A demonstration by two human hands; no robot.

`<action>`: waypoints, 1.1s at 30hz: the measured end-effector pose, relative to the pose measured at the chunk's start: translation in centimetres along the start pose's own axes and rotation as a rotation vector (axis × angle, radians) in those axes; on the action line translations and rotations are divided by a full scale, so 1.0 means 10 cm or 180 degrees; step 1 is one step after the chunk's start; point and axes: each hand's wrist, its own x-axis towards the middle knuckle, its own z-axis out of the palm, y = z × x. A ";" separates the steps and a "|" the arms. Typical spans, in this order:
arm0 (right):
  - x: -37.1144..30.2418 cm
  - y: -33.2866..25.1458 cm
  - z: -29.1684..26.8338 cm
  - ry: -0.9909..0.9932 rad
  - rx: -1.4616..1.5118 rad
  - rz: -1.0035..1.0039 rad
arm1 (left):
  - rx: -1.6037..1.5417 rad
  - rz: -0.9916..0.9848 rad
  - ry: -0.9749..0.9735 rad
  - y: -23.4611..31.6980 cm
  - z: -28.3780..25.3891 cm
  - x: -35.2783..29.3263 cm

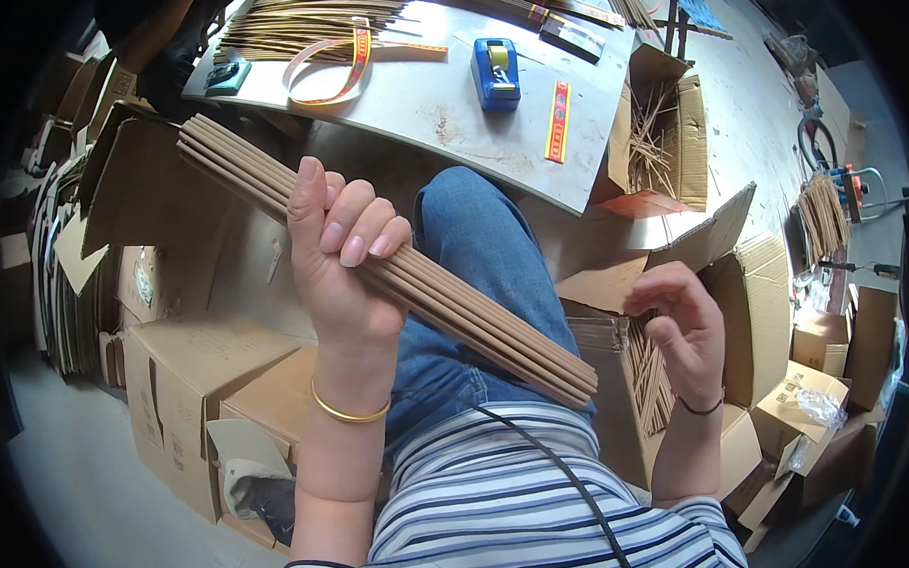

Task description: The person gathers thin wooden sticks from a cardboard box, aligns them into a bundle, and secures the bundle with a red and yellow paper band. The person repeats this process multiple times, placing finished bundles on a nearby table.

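Observation:
A bundle of thin brown incense sticks [486,318] lies slantwise across my lap, held up in front of me. My left hand [343,233] is wrapped round its middle, thumb pointing up, with a gold bangle on the wrist. To the right, my right hand [681,321] hovers with fingers curved and apart, holding nothing that I can see. Below that hand stands an open cardboard box [608,379], with more brown sticks [650,377] inside it.
On the table [419,135] ahead are a blue tape dispenser [496,74], a red-yellow label strip [559,120], a looped strip [352,67] and many loose sticks [305,24]. A box of stick pieces [691,125] stands right of it. Closed cartons [197,373] sit at left.

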 end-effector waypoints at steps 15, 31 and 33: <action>-2.07 2.95 -0.90 0.2300 -0.3074 0.2691 | -0.0119 -0.0749 -0.0008 -0.25 0.01 0.03; -2.07 1.93 -1.27 0.3084 -0.3093 0.2418 | 0.0041 -0.0583 0.0085 -0.25 -0.07 0.00; -1.73 1.32 -1.15 0.3238 -0.2109 0.1367 | 0.0242 -0.0301 0.0352 -0.30 -0.09 0.00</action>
